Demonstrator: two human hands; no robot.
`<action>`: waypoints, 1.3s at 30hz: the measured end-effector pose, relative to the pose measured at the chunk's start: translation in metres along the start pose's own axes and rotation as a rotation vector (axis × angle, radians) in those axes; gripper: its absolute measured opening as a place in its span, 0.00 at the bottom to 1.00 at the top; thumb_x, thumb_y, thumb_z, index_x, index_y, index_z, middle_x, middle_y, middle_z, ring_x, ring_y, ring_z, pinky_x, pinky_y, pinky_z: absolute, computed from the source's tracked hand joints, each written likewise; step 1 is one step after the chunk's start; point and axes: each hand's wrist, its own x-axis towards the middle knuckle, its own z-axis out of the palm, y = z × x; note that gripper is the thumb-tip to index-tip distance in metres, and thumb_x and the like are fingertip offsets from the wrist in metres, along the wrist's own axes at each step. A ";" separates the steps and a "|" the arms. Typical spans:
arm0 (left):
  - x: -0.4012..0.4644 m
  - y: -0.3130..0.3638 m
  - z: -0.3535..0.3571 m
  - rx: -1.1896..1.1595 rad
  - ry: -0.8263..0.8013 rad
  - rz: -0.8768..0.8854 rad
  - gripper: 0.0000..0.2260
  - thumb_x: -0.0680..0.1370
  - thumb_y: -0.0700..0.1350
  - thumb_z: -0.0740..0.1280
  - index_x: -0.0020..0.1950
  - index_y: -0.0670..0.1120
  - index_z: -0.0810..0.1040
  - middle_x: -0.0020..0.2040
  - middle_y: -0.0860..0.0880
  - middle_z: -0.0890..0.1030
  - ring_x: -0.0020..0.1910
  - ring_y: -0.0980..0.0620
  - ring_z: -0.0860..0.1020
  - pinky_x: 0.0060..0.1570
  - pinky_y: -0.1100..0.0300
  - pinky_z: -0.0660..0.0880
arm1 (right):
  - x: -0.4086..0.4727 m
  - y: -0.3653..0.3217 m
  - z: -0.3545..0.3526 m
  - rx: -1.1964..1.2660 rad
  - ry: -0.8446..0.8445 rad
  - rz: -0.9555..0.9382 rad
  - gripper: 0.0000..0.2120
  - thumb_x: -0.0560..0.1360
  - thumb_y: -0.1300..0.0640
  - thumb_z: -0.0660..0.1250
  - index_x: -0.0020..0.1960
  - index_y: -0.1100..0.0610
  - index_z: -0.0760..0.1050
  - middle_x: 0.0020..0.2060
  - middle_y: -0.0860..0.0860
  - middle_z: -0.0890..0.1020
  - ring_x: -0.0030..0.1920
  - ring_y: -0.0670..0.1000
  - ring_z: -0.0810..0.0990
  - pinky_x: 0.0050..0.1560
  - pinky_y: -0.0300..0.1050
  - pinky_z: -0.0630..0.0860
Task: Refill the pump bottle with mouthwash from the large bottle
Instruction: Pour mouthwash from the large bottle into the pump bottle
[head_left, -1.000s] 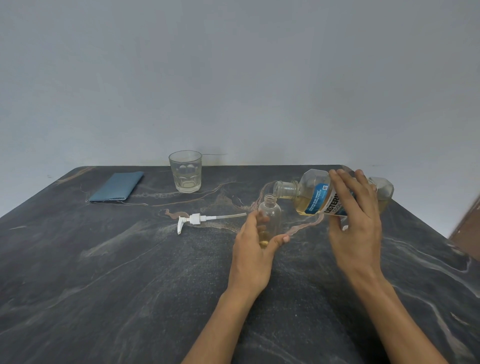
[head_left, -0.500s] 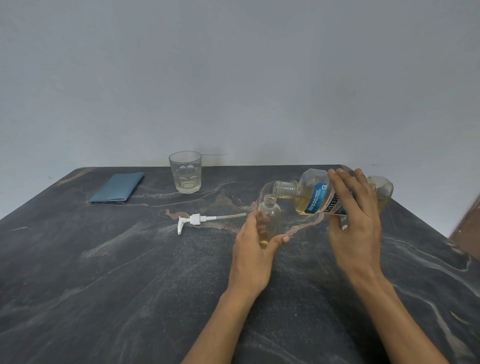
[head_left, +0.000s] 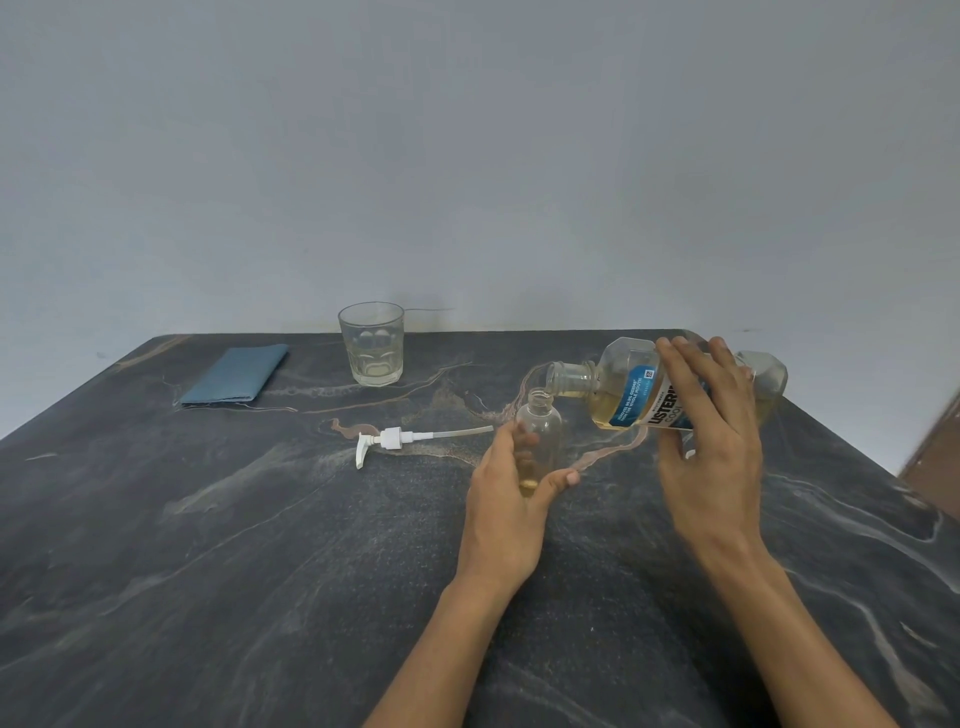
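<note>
A plain grey wall stands behind a dark, veined stone desk (head_left: 260, 545). The left hand (head_left: 506, 499) wraps its thumb and fingers around the lower part of the small clear pump bottle (head_left: 538, 439), which stands upright on the desk right of centre, mouth open and facing up. A shallow layer of yellowish liquid sits at its bottom; the rest looks empty. The right hand (head_left: 709, 441) grips the large mouthwash bottle (head_left: 639, 387) from above, fingers spread over its blue and white label. This bottle is held off the desk, tipped almost flat, its long axis running left to right, with the open neck pointing left and slightly down, just above the small bottle's mouth. Amber liquid pools along its lower side, reaching toward the neck; whether a stream is falling cannot be told. To the left, the white pump head (head_left: 392, 439) lies on its side on the desk, its thin tube pointing right toward the small bottle. Further back stands an upright drinking glass (head_left: 371, 343) that looks empty, and left of it lies a flat blue folded cloth (head_left: 236, 374).
</note>
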 end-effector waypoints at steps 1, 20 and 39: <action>0.000 0.000 0.000 0.001 -0.001 -0.001 0.25 0.72 0.51 0.71 0.65 0.51 0.67 0.60 0.58 0.73 0.58 0.60 0.71 0.55 0.65 0.67 | 0.000 0.000 0.000 -0.001 0.001 -0.001 0.42 0.64 0.82 0.66 0.71 0.54 0.64 0.67 0.48 0.68 0.73 0.47 0.56 0.75 0.38 0.45; -0.001 0.001 -0.001 0.013 0.004 0.008 0.24 0.72 0.50 0.71 0.65 0.51 0.67 0.58 0.61 0.71 0.56 0.63 0.70 0.45 0.76 0.64 | -0.001 0.001 0.000 0.003 -0.001 0.011 0.43 0.64 0.82 0.65 0.71 0.51 0.62 0.68 0.46 0.66 0.73 0.46 0.56 0.75 0.52 0.52; 0.000 0.000 0.000 0.006 0.002 0.010 0.24 0.72 0.50 0.71 0.66 0.50 0.67 0.60 0.59 0.73 0.59 0.60 0.71 0.57 0.63 0.68 | 0.000 0.000 0.000 -0.007 0.007 -0.007 0.43 0.64 0.82 0.65 0.71 0.53 0.63 0.68 0.48 0.67 0.73 0.50 0.58 0.75 0.42 0.46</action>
